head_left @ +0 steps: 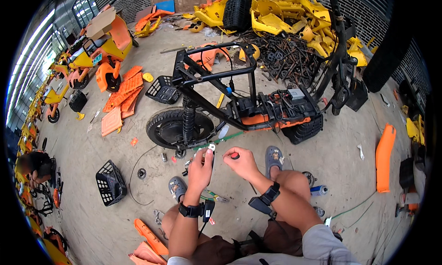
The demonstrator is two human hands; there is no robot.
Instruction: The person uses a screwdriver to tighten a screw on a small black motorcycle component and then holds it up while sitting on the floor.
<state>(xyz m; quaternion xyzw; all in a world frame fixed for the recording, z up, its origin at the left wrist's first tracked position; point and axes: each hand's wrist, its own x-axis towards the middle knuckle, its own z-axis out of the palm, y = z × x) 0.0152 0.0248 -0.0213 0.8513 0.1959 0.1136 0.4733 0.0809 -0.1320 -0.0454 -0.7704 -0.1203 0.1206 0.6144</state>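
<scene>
Grey, dusty concrete floor (83, 154) stretched under my left hand (200, 173) and right hand (245, 164), littered with parts. Far beyond the fingers I had a heap of yellow panels (271, 23), a pile of dark metal parts (287, 53) at its near edge, and a brick wall behind. Far up-left of the left fingers stood orange-and-yellow scooters; a person (39, 166) bent low at the far left. Left of the left fingers and nearer me: black basket (110, 184). Pliers (216, 197) lay on the floor nearer me than both hands, spray can (318, 190) off to the right.

Stripped scooter (246, 106) stood just past the fingertips: bare black frame, orange strip along its lower side, wiring exposed, rear wheel (154, 129) beyond and left of the left fingers.

My left hand pointed away from me, thumb and fingertips nearly closed on a small whitish piece (212, 146), held up at the tips. My right hand angled inward, fingers curled around a red-and-black knob-like thing (235, 156); I couldn't tell what it was. Hands sat near each other, apart, both wrists strapped.
</scene>
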